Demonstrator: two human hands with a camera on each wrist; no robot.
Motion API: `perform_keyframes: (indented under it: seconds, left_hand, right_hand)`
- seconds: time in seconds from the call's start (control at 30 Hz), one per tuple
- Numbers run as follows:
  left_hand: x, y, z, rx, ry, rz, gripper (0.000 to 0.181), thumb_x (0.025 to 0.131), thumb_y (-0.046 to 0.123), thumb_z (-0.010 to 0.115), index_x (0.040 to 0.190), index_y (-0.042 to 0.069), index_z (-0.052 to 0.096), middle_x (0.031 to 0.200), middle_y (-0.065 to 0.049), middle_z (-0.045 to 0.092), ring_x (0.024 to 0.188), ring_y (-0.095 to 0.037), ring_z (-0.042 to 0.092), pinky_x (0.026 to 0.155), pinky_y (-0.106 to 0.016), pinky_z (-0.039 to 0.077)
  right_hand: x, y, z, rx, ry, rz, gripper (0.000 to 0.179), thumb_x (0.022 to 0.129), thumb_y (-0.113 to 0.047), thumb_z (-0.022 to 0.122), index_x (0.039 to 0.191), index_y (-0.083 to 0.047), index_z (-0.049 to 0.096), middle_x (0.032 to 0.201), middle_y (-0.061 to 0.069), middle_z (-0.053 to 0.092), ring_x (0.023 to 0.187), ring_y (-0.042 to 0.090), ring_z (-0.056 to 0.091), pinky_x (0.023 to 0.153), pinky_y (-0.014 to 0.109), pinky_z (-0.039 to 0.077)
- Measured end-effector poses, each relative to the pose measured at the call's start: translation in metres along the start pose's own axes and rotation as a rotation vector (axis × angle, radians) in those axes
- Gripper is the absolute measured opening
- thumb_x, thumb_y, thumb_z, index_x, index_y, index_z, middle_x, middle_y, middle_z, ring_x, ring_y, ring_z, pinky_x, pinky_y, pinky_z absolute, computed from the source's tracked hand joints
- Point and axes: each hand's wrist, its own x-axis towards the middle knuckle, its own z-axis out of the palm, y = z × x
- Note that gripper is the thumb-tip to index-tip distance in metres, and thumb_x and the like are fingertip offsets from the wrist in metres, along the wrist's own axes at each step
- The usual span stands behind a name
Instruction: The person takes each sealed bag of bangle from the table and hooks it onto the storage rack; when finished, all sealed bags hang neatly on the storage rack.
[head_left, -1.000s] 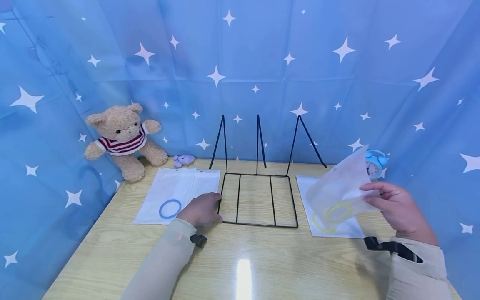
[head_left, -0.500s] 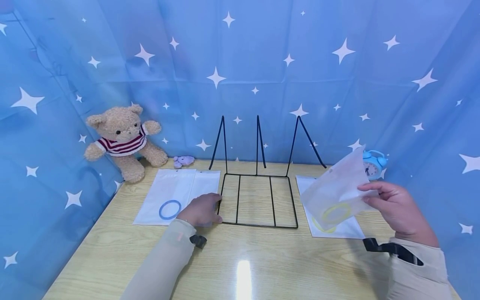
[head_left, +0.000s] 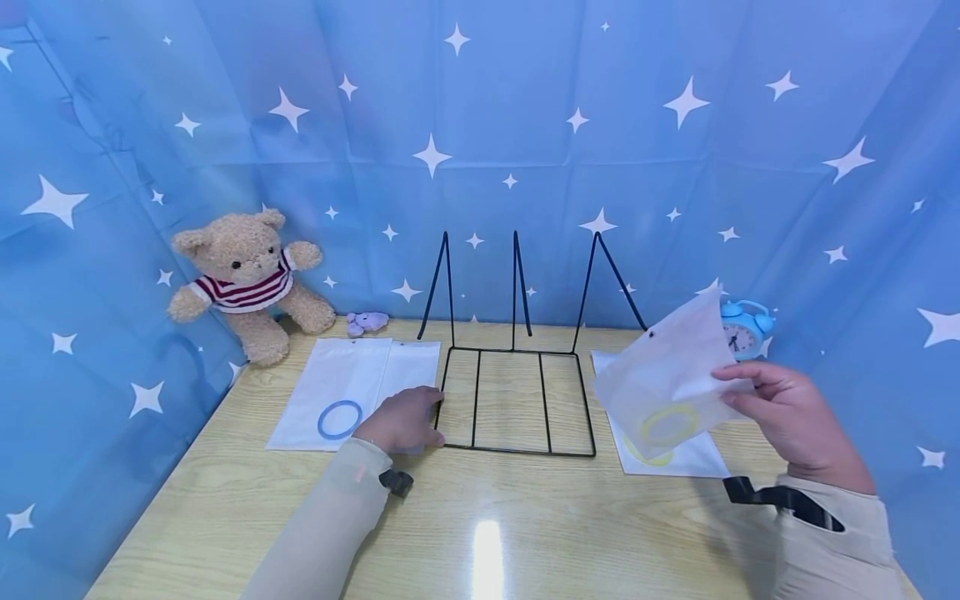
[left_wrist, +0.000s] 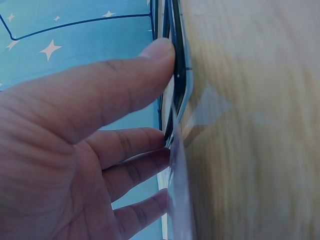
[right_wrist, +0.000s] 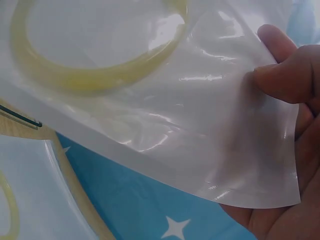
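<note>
My right hand (head_left: 798, 425) pinches the edge of a translucent white plastic bag (head_left: 678, 354) with a yellow ring (right_wrist: 90, 75) inside. The bag is raised and tilted, partly covering another white bag (head_left: 697, 458) that lies on the table. In the right wrist view the thumb is on the front of the bag and the other fingers behind it. My left hand (head_left: 401, 419) rests at the left side of a black wire rack (head_left: 546, 400), thumb and fingertips against the wire (left_wrist: 179, 75). Beneath that hand lie white bags (head_left: 330, 367), one showing a blue ring (head_left: 321, 421).
Three V-shaped wire prongs (head_left: 515, 283) rise from the back of the rack. A teddy bear (head_left: 251, 283) and a small purple toy (head_left: 367, 322) sit at the back left. A blue alarm clock (head_left: 742, 333) stands behind the raised bag. A starry blue curtain (head_left: 510, 108) hangs behind the table.
The raised bag has shifted slightly left with my right hand, and its hole now shows more clearly against the prong. My left hand and the rack have stayed in place.
</note>
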Motion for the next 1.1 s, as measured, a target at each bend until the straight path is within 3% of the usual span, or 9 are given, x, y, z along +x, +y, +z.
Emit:
perform_keyframes:
  seconds: [0.2, 0.5, 0.67, 0.77, 1.1]
  left_hand:
    - [-0.0008, -0.0004, -0.0001, 0.001, 0.006, 0.001, 0.080, 0.084, 0.028, 0.090, 0.153, 0.005, 0.055, 0.159, -0.014, 0.052, 0.147, -0.038, 0.048, 0.121, -0.055, 0.041]
    - [0.0001, -0.0014, 0.0007, 0.004, 0.004, 0.006, 0.080, 0.085, 0.028, 0.090, 0.153, 0.005, 0.054, 0.159, -0.014, 0.051, 0.147, -0.038, 0.048, 0.121, -0.055, 0.041]
    - [0.0009, -0.0021, 0.0005, 0.000, 0.004, 0.005, 0.081, 0.084, 0.028, 0.090, 0.153, 0.005, 0.054, 0.159, -0.014, 0.052, 0.148, -0.038, 0.047, 0.121, -0.055, 0.041]
    - [0.0009, -0.0024, 0.0007, 0.001, 0.003, 0.004, 0.081, 0.085, 0.028, 0.090, 0.153, 0.006, 0.054, 0.159, -0.014, 0.051, 0.148, -0.038, 0.047, 0.121, -0.055, 0.041]
    - [-0.0002, -0.0020, 0.0007, -0.001, 0.001, 0.010, 0.080, 0.085, 0.028, 0.090, 0.153, 0.005, 0.054, 0.160, -0.014, 0.051, 0.148, -0.038, 0.047, 0.121, -0.056, 0.039]
  right_hand:
    - [0.0003, 0.0001, 0.0004, 0.075, -0.022, -0.013, 0.032, 0.098, 0.013, 0.063, 0.124, -0.004, 0.075, 0.095, -0.003, 0.081, 0.085, 0.007, 0.075, 0.077, 0.015, 0.058]
    - [0.0011, 0.0008, 0.0005, -0.075, -0.021, -0.005, 0.034, 0.099, 0.009, 0.065, 0.129, -0.006, 0.073, 0.090, -0.003, 0.078, 0.080, 0.008, 0.072, 0.075, 0.015, 0.056]
    - [0.0003, -0.0003, 0.0021, -0.149, -0.009, 0.019, 0.032, 0.100, 0.003, 0.067, 0.131, -0.005, 0.072, 0.068, -0.005, 0.054, 0.062, 0.016, 0.052, 0.058, 0.027, 0.045]
    - [-0.0001, -0.0012, 0.0035, -0.162, -0.019, 0.024, 0.030, 0.101, 0.001, 0.067, 0.130, -0.004, 0.072, 0.067, -0.005, 0.042, 0.061, 0.020, 0.044, 0.054, 0.034, 0.039]
    - [0.0004, -0.0014, 0.0052, -0.248, -0.090, -0.004, 0.028, 0.102, 0.000, 0.065, 0.129, -0.002, 0.072, 0.079, -0.001, 0.050, 0.067, 0.019, 0.048, 0.055, 0.032, 0.041]
